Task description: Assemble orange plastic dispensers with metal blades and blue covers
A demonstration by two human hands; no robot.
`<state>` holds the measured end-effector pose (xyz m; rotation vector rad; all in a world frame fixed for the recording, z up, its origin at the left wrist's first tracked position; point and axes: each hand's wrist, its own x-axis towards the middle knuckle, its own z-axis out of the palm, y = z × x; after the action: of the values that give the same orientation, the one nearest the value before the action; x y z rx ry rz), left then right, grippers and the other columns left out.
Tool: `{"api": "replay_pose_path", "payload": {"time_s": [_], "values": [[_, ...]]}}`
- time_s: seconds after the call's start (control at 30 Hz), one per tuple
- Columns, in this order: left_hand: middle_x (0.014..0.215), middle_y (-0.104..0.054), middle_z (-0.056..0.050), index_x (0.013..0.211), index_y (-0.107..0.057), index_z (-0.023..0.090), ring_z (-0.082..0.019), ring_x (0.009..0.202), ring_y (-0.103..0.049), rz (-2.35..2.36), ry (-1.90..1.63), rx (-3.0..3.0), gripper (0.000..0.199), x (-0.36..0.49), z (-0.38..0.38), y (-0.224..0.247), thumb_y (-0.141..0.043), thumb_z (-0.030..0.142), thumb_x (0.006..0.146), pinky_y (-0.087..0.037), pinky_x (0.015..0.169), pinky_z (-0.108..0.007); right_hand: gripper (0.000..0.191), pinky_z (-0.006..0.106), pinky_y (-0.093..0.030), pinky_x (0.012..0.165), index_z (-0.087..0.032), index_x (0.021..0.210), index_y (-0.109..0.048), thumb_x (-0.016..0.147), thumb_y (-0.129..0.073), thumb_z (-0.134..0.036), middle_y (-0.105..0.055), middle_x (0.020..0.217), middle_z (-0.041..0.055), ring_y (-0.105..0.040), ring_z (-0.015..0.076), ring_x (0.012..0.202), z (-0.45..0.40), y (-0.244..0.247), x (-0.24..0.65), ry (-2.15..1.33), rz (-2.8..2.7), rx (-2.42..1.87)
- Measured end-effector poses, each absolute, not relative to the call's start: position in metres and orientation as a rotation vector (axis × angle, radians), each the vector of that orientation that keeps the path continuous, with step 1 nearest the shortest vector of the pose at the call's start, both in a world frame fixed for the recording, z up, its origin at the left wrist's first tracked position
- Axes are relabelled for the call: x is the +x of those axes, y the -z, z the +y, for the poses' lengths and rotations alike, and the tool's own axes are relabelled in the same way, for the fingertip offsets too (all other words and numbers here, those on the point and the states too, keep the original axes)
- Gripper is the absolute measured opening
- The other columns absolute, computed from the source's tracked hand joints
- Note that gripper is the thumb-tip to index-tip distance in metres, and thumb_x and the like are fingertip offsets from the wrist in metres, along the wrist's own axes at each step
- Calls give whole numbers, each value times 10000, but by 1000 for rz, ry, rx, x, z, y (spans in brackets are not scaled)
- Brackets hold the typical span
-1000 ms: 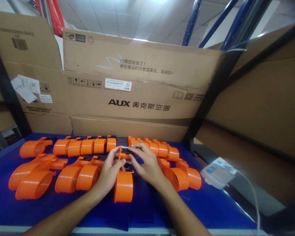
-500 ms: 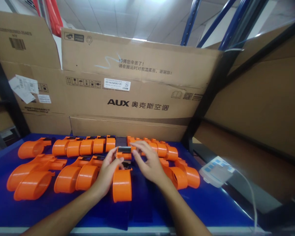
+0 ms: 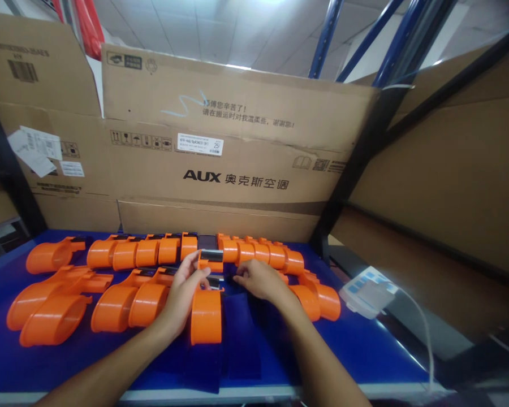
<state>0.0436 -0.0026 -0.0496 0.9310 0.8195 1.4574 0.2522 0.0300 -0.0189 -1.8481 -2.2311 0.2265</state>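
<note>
My left hand (image 3: 185, 288) grips an orange plastic tape dispenser (image 3: 212, 264), fingers behind it and thumb in front. A dark strip with a toothed edge runs along its top. Just below that hand is another orange dispenser ring (image 3: 206, 319), with a black part above it; whether it joins the held piece I cannot tell. To the right, apart from the held dispenser, my right hand (image 3: 261, 280) is low over the blue table, its fingers curled together. What is in those fingertips, if anything, cannot be made out.
Orange dispensers line the back (image 3: 125, 255), the left (image 3: 55, 319) and the right (image 3: 326, 299) of the blue table (image 3: 152, 367). A dark rectangular object (image 3: 207, 242) is among the back row. A clear plastic box (image 3: 369, 291) with a cable lies right. Cardboard (image 3: 237, 152) walls the back.
My right hand has moved away from the held dispenser, slightly down and right, and its fingers have curled in. My left hand keeps its hold. The view has shifted slightly.
</note>
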Motion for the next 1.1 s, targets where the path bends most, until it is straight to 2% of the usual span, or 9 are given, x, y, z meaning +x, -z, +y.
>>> {"api": "replay_pose_path", "payload": {"time_s": [0.13, 0.23, 0.37, 0.47, 0.63, 0.77, 0.87, 0.97, 1.1], "values": [[723, -585, 52, 1325, -583, 222, -121, 586, -567, 804, -1449, 945, 651, 44, -3, 49, -811, 375, 735, -460, 617, -254, 222, 277, -396, 592, -235, 729, -762, 824, -786, -435, -754, 751, 49, -690, 220, 709, 34, 20, 253, -197, -2219, -1915], [723, -587, 53, 1314, -595, 225, -123, 586, -576, 795, -1451, 941, 651, 44, -3, 49, -821, 375, 723, -463, 623, -255, 209, 285, -413, 616, -249, 705, -763, 805, -807, -428, -744, 723, 46, -694, 230, 722, 34, 22, 252, -167, -2226, -1931], [723, -603, 50, 1303, -606, 226, -121, 575, -574, 794, -1455, 931, 662, 44, -3, 48, -833, 391, 704, -460, 613, -250, 111, 294, -423, 645, -257, 730, -771, 797, -807, -337, -747, 735, 50, -710, 250, 782, 33, 26, 251, -119, -2222, -1922], [695, -593, 55, 1298, -608, 219, -123, 577, -575, 802, -1452, 940, 660, 44, -3, 48, -832, 400, 704, -463, 615, -246, 27, 299, -420, 655, -246, 785, -770, 807, -764, -261, -769, 832, 71, -718, 270, 849, 33, 27, 250, -75, -2194, -1907], [732, -596, 51, 1294, -596, 221, -117, 587, -576, 803, -1469, 987, 611, 44, -1, 50, -806, 380, 743, -471, 624, -245, 95, 293, -422, 651, -208, 851, -729, 865, -635, -210, -763, 869, 94, -712, 258, 838, 36, 22, 252, -28, -2142, -1864], [869, -643, 19, 1279, -603, 241, -112, 600, -587, 792, -1486, 1017, 568, 44, 2, 54, -793, 369, 760, -489, 636, -264, 94, 275, -470, 648, -198, 911, -670, 883, -581, -187, -747, 814, 64, -698, 208, 741, 39, 22, 250, -238, -2011, -1592], [983, -672, -6, 1271, -611, 254, -111, 606, -599, 798, -1502, 1043, 561, 44, 5, 58, -797, 361, 752, -507, 641, -280, 74, 283, -530, 664, -205, 932, -620, 910, -580, -263, -730, 794, 46, -701, 199, 723, 40, 24, 245, -488, -1819, -1281], [1036, -684, -23, 1262, -609, 249, -112, 604, -610, 805, -1509, 1069, 551, 44, 7, 61, -799, 344, 754, -513, 624, -280, 145, 292, -566, 653, -214, 949, -597, 901, -633, -346, -713, 829, 37, -705, 191, 707, 36, 24, 239, -595, -1679, -1127], [1108, -681, -35, 1252, -594, 251, -99, 587, -614, 808, -1511, 1106, 520, 45, 8, 64, -792, 360, 785, -523, 605, -275, 263, 281, -564, 561, -233, 981, -570, 893, -689, -451, -670, 797, 0, -709, 184, 631, 26, 21, 231, -736, -1589, -1051]]}}
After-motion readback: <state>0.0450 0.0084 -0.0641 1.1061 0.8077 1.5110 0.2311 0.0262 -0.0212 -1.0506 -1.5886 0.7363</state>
